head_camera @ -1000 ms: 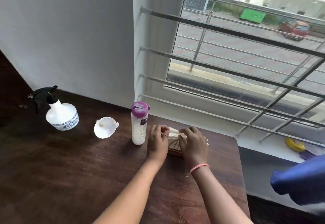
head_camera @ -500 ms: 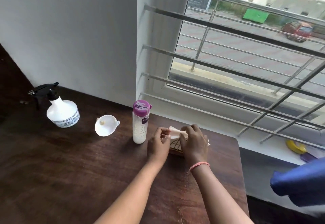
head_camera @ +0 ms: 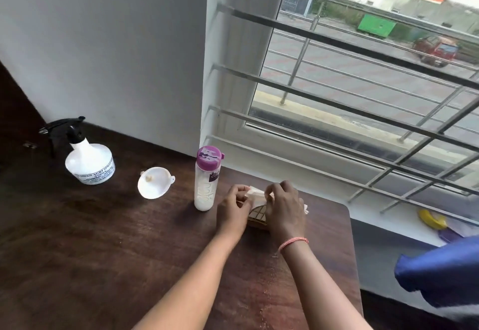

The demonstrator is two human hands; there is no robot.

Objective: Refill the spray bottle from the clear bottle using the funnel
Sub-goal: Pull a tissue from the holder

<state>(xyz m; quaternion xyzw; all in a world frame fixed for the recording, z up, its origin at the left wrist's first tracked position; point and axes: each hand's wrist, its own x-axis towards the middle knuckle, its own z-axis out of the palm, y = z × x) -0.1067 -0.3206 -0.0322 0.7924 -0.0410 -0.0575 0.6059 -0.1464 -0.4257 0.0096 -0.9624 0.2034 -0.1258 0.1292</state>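
Desk (head_camera: 77, 265): dark wood, pushed up against the white wall and the barred window, and we're looking down on it from above.
Spray bottle (head_camera: 89, 158): standing upright near the desk's far left corner, white body with a black trigger head on, label facing us. Nobody's touching it.
Funnel (head_camera: 153, 182): white, lying tipped on the desk between the spray bottle and the clear bottle, mouth turned up toward us. Apart from both.
Clear bottle (head_camera: 207, 179): upright near the far edge, about mid-desk, purple cap closed. Looks like whitish liquid inside.
Left hand (head_camera: 233, 209): just right of the clear bottle, not touching it. Fingers curled in, pinching the left end of a white tissue (head_camera: 255, 193).
Right hand (head_camera: 283, 209): right next to the left one, thumb and fingers pinched on the same tissue from the other side. Pink band on that wrist.
Tissue holder (head_camera: 258, 217): a small lattice-pattern thing under both hands near the far right corner, mostly hidden, so we can't tell much more.
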